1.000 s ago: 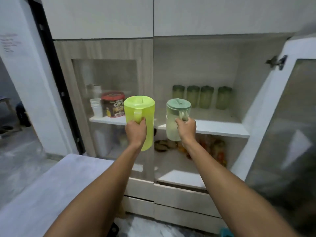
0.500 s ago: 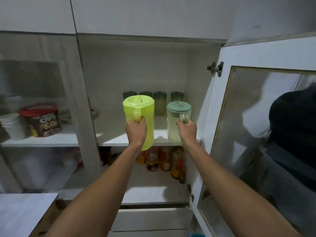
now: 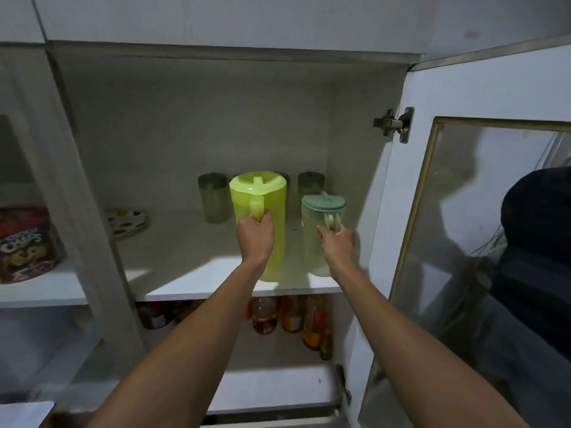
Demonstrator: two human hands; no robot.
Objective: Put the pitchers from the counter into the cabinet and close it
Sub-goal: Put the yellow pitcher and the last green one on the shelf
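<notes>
Since a moment ago I've brought both pitchers from mid-air onto the cabinet shelf [image 3: 191, 267], left hand [image 3: 255, 239] gripping the yellow pitcher [image 3: 259, 223], right hand [image 3: 338, 247] gripping the clear pitcher [image 3: 321, 233], leaving release and the door [image 3: 463, 211].

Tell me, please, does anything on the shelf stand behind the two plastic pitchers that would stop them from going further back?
Yes. A row of green translucent tumblers stands at the back of the white shelf, right behind the lime-yellow pitcher and the clear pitcher with a teal lid. The front of the shelf, where both stand, looks free.
</notes>
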